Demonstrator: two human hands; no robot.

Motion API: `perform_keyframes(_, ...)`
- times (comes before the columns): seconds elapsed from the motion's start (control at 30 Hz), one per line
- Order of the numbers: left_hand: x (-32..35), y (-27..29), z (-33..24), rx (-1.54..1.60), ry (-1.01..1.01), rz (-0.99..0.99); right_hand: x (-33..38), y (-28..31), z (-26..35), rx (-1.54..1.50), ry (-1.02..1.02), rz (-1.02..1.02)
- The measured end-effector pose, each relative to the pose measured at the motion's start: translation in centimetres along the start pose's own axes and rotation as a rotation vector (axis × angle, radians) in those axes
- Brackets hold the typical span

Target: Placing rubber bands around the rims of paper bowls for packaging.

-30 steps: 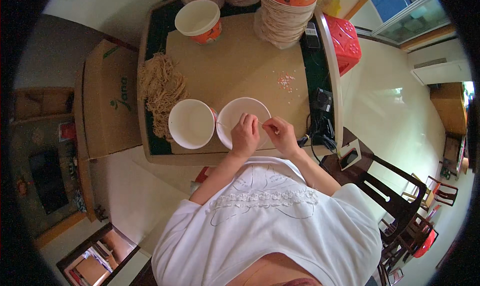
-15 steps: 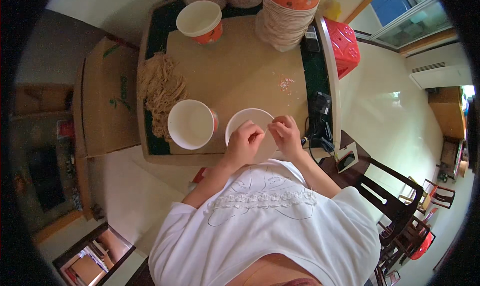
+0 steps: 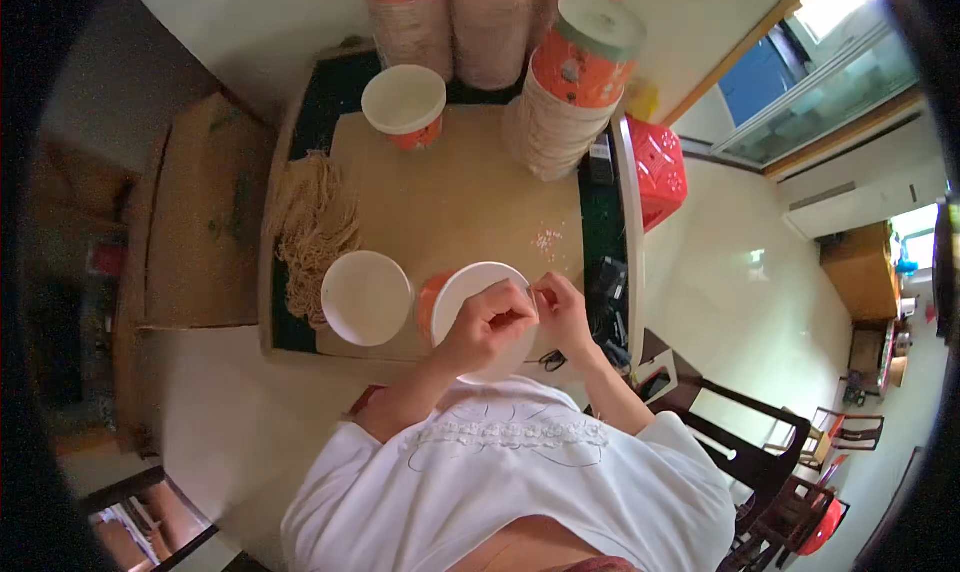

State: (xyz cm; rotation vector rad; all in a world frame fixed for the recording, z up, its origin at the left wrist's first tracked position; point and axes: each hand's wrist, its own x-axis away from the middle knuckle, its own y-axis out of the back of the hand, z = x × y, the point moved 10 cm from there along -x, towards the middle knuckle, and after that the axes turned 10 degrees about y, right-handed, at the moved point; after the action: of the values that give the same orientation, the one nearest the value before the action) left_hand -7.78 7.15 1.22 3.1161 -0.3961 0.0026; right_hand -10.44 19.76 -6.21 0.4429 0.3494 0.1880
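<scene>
1. Curling above the near white-and-orange tub (image 3: 466,286), just below the frame's centre, the left hand (image 3: 488,327) has its fingertips drawn closed; any grip is hidden.
2. The right hand (image 3: 562,317), fingertips pinched together, is at the tub's right rim; I cannot tell what it grips.
3. Left of centre, another tub (image 3: 366,300) stands beside tan cords (image 3: 315,217).

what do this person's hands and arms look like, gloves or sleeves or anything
The left hand and right hand are bare and ungloved. The forearms are uncovered below loose, plain white sleeves that end near the elbows, part of a white top with ruffled white trim across the chest.
</scene>
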Motion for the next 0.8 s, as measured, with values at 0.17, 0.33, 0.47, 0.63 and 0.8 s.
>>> perform_keyframes(0.17,-3.9,1.4,-9.7,-0.012,-0.250,0.075,-7.9,3.9,3.7,-0.078,-0.100,0.229)
perform_keyframes(0.33,-6.6,-1.5,-21.5,-0.513,-0.850,-0.150,-20.2,14.6,10.6,-0.755,0.196,-0.401)
perform_keyframes(0.47,-16.3,-5.1,-21.1,-0.890,-0.863,-0.252,-31.5,21.5,7.3,-0.929,0.374,-0.483)
perform_keyframes(0.63,-27.0,-4.6,-12.2,-1.089,-0.733,-0.392,-38.6,22.0,-0.7,-0.264,0.528,-0.415)
perform_keyframes(0.8,-27.8,-4.6,-7.2,-1.185,-0.722,-0.428,-37.8,16.8,-9.4,-0.178,0.486,-0.088)
